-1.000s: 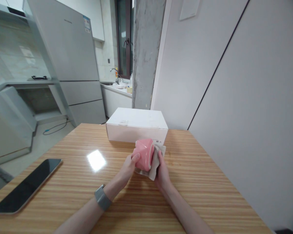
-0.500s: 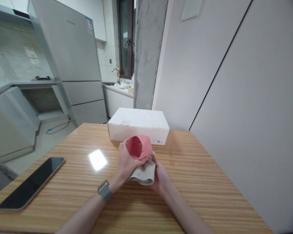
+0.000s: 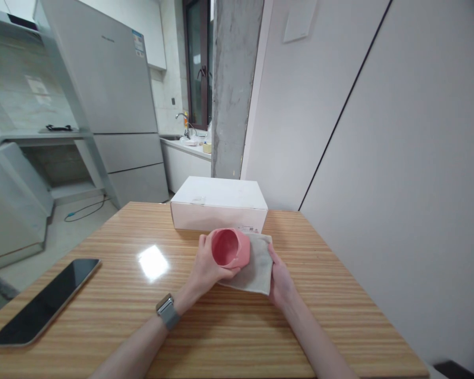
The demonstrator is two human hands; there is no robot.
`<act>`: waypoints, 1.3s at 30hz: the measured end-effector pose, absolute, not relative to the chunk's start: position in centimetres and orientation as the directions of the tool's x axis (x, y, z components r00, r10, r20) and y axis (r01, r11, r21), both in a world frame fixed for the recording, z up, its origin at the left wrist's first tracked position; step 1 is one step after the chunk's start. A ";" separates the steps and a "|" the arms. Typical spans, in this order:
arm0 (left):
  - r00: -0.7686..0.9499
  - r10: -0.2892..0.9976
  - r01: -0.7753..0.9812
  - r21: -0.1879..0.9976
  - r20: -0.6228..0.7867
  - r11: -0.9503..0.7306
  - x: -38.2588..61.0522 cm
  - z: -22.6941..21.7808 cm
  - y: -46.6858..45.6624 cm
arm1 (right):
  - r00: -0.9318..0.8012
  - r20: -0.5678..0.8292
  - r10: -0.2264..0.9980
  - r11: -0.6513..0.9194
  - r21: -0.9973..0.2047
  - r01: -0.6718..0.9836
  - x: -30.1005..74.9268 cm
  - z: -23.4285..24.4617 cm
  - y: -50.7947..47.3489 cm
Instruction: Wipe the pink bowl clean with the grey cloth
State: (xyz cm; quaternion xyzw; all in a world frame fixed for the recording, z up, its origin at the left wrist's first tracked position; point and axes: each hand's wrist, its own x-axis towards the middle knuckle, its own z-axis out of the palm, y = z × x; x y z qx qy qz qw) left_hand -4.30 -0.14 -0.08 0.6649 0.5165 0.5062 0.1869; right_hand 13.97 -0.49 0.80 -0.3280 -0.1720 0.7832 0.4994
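From my end, the biggest thing I see is one pale wall (image 3: 339,121) filling the right side, crossed by one dark line. Next comes one worktop (image 3: 300,331) with a striped wood surface, then one grey fridge (image 3: 98,79) to its left, showing three door fronts. One bare concrete pillar (image 3: 237,89) stands beyond the far edge, between the fridge and the wall. One window (image 3: 197,68) with a dark frame shows just left of it.

I count two larger things lying on the worktop: one white box (image 3: 219,195) toward the far edge and one phone (image 3: 43,302), dark screen up, near the left edge, well apart from my hands.

I have two hands at work, one holding each thing. My left hand (image 3: 205,266) is gripping one pink cup (image 3: 231,248), fingers and thumb curled round its angular side. My right hand (image 3: 281,279) is closed on the right edge of one grey cloth (image 3: 258,266), spread behind and beside the cup. I cannot tell whether cup and cloth touch.

The cup is above the worktop, in front of the box, tilted so its round mouth faces my camera. Smallest, one watch (image 3: 167,310) sits on my left wrist.
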 end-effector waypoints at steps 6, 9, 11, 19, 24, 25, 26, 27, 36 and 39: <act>-0.033 0.892 0.472 0.793 0.451 -0.384 -4.0 0.1 -0.5 | -0.255 -0.357 0.898 -0.439 -0.735 -0.517 21.2 -0.1 -2.1; -0.026 0.906 0.456 0.811 0.423 -0.366 -3.3 -0.2 -0.5 | -0.301 -0.381 0.874 -0.478 -0.787 -0.390 24.8 -0.2 -3.0; -0.018 0.915 0.435 0.827 0.402 -0.355 -2.8 -0.4 -0.5 | -0.337 -0.410 0.847 -0.518 -0.778 -0.355 26.4 0.0 -3.6; 0.061 0.903 0.400 0.819 0.425 -0.412 0.2 -0.3 -0.4 | -0.108 -0.360 0.927 -0.360 -0.933 0.025 30.8 -0.1 -4.6; 0.122 0.891 0.341 0.824 0.438 -0.452 4.2 0.0 0.8 | 0.142 0.006 0.990 -0.077 -0.817 0.572 33.7 -2.8 -4.4; 0.135 0.889 0.330 0.826 0.438 -0.457 5.1 0.0 1.2 | 0.136 0.069 0.988 -0.034 -0.769 0.639 34.1 -3.2 -4.5; 0.155 0.886 0.325 0.825 0.436 -0.463 6.1 -0.1 1.8 | 0.120 0.118 0.986 0.002 -0.721 0.693 34.4 -3.4 -4.6; 0.183 0.883 0.324 0.821 0.432 -0.470 7.0 -0.1 2.3 | 0.100 0.153 0.983 0.031 -0.677 0.735 34.6 -3.5 -4.7; 0.375 0.824 0.285 0.793 0.425 -0.539 13.6 -0.6 6.2 | 0.045 0.214 0.976 0.086 -0.567 0.819 36.6 -3.5 -5.0; 0.376 0.834 0.284 0.806 0.404 -0.519 14.8 -1.2 6.2 | 0.043 0.197 0.979 0.075 -0.553 0.829 36.7 -3.4 -5.1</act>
